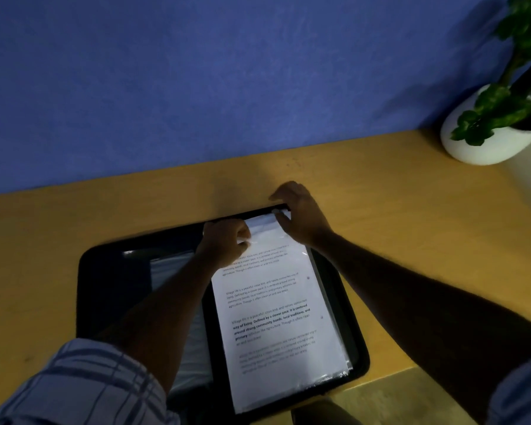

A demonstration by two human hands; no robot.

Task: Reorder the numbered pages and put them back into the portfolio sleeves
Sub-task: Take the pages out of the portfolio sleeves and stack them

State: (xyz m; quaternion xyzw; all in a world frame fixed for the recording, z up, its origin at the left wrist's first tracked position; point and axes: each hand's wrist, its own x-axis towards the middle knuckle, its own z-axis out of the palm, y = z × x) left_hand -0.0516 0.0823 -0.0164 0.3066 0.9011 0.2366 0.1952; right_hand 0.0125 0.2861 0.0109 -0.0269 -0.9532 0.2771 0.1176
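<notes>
A black portfolio [354,342] lies open on the wooden desk [411,228]. On its right half sits a white printed page [276,320] in a clear sleeve, over a stack of further sleeves. My left hand [224,240] pinches the top left of the sleeve opening. My right hand [301,213] holds the top right corner of the page or sleeve at the portfolio's far edge. The left half of the portfolio [105,286] is dark, with a pale sleeve partly hidden under my left forearm.
A white pot with a green plant [497,130] stands at the desk's back right corner. A blue wall [227,72] rises directly behind the desk. The desk's front edge runs at the lower right, with floor beyond.
</notes>
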